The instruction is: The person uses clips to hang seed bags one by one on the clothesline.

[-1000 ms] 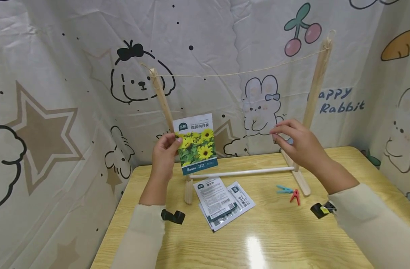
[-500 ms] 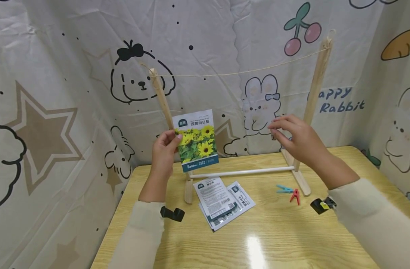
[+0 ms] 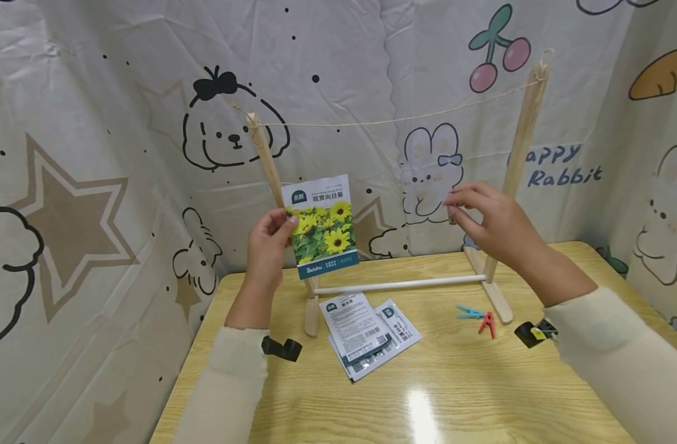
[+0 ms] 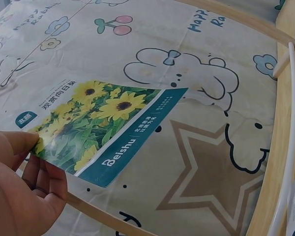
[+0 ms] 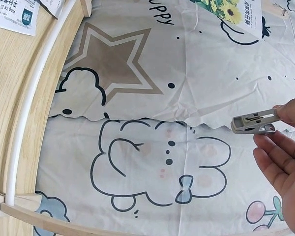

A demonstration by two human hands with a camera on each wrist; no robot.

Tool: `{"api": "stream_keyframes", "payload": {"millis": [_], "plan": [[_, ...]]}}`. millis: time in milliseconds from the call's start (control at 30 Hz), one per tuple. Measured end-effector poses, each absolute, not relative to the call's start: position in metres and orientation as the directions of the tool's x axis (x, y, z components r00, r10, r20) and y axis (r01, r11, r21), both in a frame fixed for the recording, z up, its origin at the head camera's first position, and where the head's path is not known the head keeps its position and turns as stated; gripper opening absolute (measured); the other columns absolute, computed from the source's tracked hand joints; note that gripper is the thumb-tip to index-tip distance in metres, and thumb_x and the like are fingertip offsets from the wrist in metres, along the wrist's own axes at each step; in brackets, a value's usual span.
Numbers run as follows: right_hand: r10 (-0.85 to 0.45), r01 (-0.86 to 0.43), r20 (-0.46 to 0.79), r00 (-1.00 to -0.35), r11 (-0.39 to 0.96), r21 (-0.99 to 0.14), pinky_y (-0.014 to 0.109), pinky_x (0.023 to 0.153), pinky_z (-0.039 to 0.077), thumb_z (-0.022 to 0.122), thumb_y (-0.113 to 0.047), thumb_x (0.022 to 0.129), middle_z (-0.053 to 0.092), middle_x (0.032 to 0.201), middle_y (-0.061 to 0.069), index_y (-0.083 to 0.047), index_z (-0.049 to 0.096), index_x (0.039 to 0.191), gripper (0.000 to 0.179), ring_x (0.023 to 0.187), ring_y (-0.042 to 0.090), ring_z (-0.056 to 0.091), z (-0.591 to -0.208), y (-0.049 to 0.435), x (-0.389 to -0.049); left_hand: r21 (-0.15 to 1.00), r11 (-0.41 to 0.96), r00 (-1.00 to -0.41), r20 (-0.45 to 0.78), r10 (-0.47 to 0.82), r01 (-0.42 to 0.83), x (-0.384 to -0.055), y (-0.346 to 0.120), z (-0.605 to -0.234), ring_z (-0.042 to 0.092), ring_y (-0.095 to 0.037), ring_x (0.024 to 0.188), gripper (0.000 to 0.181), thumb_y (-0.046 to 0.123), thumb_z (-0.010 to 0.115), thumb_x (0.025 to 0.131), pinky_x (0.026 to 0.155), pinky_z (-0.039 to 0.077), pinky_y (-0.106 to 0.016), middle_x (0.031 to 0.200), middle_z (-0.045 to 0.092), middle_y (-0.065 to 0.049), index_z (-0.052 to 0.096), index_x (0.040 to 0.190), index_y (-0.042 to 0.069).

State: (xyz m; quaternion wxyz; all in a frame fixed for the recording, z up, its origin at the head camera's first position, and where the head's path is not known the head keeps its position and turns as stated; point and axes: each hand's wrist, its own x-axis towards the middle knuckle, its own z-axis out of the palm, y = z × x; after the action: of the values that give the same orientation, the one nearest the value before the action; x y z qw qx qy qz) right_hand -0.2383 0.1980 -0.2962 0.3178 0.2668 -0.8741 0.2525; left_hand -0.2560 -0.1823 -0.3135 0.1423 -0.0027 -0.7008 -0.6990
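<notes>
My left hand (image 3: 266, 237) pinches the left edge of a sunflower seed packet (image 3: 322, 228), thumb on its front. The packet is upright and slightly tilted, its yellow flowers and teal bottom band facing me. My right hand (image 3: 488, 219) holds a grey clothespin (image 5: 255, 122) by one end, between thumb and fingers; in the head view the fingers mostly hide it. Both hands are raised above the table, below a thin string (image 3: 394, 119). The string runs between a left wooden post (image 3: 268, 163) and a taller-looking right post (image 3: 523, 135).
More seed packets (image 3: 352, 327) lie overlapping on the wooden table (image 3: 460, 382). A blue clothespin (image 3: 470, 312) and a red clothespin (image 3: 487, 325) lie near the right post's foot. A white rod (image 3: 399, 285) joins the posts low down. A printed curtain (image 3: 338, 61) hangs behind.
My left hand has lifted the sunflower packet slightly and shifted it a little left. My right hand has risen slightly, still holding the grey clothespin.
</notes>
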Motion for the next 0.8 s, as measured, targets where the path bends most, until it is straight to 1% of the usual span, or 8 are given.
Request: {"api": "stream_keyframes", "payload": {"millis": [133,300,400,667,800], "plan": [[-0.312,-0.626,0.683,-0.661,0.731,-0.272,0.048,0.084,0.058,0.069,-0.005,0.095,0.066,0.117,0.012,-0.005,0.072,0.111,0.017,0.105,0.029,0.066,-0.292,0.197,-0.237,0.979,0.015,-0.96,0.203,-0.195,0.204,-0.258,-0.183,-0.312,0.054,-0.013,0.092,0.013,0.025,0.069,0.098,0.078,0.047,-0.027,0.1,0.06,0.004,0.065,0.108,0.017],[-0.331,-0.643,0.69,-0.644,0.723,-0.254,0.047,0.087,0.057,0.069,-0.004,0.094,0.067,0.119,0.012,-0.004,0.072,0.112,0.017,0.104,0.028,0.067,-0.286,0.195,-0.238,0.975,0.015,-0.955,0.22,-0.2,0.222,-0.259,-0.183,-0.308,0.055,-0.013,0.092,0.012,0.023,0.068,0.098,0.075,0.047,-0.024,0.101,0.061,0.004,0.065,0.107,0.017],[-0.34,-0.651,0.695,-0.633,0.72,-0.241,0.046,0.086,0.057,0.069,-0.004,0.094,0.067,0.118,0.011,-0.005,0.072,0.112,0.018,0.103,0.027,0.066,-0.284,0.194,-0.238,0.975,0.028,-0.953,0.222,-0.207,0.221,-0.259,-0.183,-0.306,0.055,-0.012,0.093,0.013,0.024,0.069,0.097,0.075,0.048,-0.023,0.101,0.061,0.004,0.065,0.108,0.017],[-0.355,-0.674,0.72,-0.597,0.709,-0.209,0.046,0.083,0.056,0.069,-0.004,0.094,0.068,0.118,0.011,-0.005,0.073,0.111,0.017,0.108,0.026,0.065,-0.277,0.192,-0.24,0.973,0.039,-0.947,0.231,-0.225,0.228,-0.261,-0.186,-0.3,0.056,-0.012,0.094,0.017,0.025,0.069,0.097,0.078,0.049,-0.023,0.101,0.061,0.004,0.066,0.111,0.016],[-0.36,-0.682,0.718,-0.595,0.699,-0.215,0.046,0.086,0.056,0.068,-0.004,0.095,0.067,0.12,0.011,-0.004,0.072,0.111,0.017,0.106,0.026,0.065,-0.273,0.19,-0.242,0.971,0.052,-0.943,0.238,-0.231,0.232,-0.262,-0.187,-0.297,0.055,-0.012,0.094,0.018,0.026,0.069,0.097,0.078,0.048,-0.024,0.101,0.061,0.004,0.066,0.112,0.017]]}}
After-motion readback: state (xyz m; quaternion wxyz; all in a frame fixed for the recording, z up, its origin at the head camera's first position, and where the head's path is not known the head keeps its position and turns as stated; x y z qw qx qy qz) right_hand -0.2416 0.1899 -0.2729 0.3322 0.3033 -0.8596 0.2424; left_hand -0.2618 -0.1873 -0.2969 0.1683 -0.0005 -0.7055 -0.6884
